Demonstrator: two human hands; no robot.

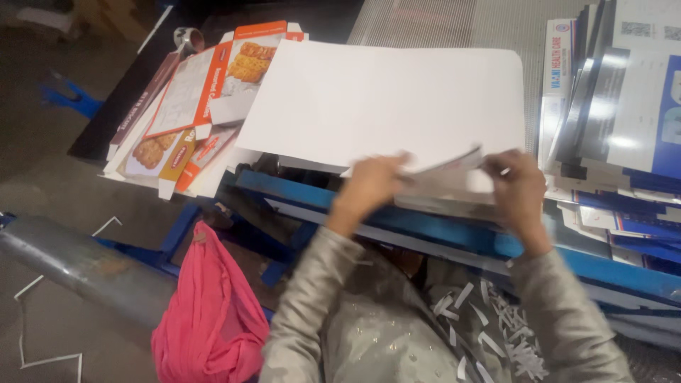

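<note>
Now both hands grip the sheet's near edge.
Left hand point(369, 186) and right hand point(516, 186) pinch the white card sheet point(383, 103); seemingly uneven lifting could crease it.

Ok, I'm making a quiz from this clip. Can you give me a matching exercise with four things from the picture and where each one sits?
Things:
1. white sheet stack
2. biscuit carton blanks
3. pink cloth
4. blue and white carton stack

Places:
A. far right of the bench
B. lower left, beside the person's left sleeve
C. centre, just beyond both hands
D. upper left, fanned over the bench's corner

Pairs: 1-C, 2-D, 3-B, 4-A
</note>
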